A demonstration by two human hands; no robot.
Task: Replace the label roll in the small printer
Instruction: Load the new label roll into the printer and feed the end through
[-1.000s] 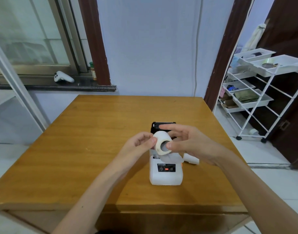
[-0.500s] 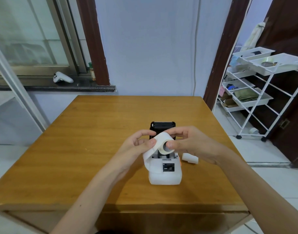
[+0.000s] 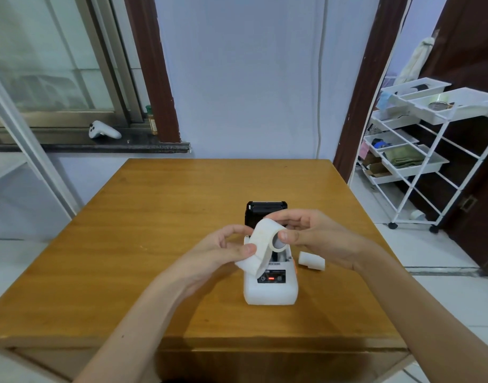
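Observation:
A small white printer (image 3: pixel 270 293) stands on the wooden table (image 3: pixel 143 244), its black lid (image 3: pixel 265 210) swung open to the back and a red light on its front panel. Above it I hold a white label roll (image 3: pixel 266 234). My right hand (image 3: pixel 314 239) grips the roll at its core end. My left hand (image 3: pixel 220 251) pinches the loose strip of labels, which hangs down to about the printer's top edge. A second small white roll (image 3: pixel 311 261) lies on the table just right of the printer.
A white wire trolley (image 3: pixel 419 150) with trays stands to the right of the table by a dark door. A white game controller (image 3: pixel 103 130) and a small bottle (image 3: pixel 151 121) rest on the window sill at the back left.
The strip has been pulled out of the roll and now hangs lower and longer from my left hand. Both hands stayed above the printer.

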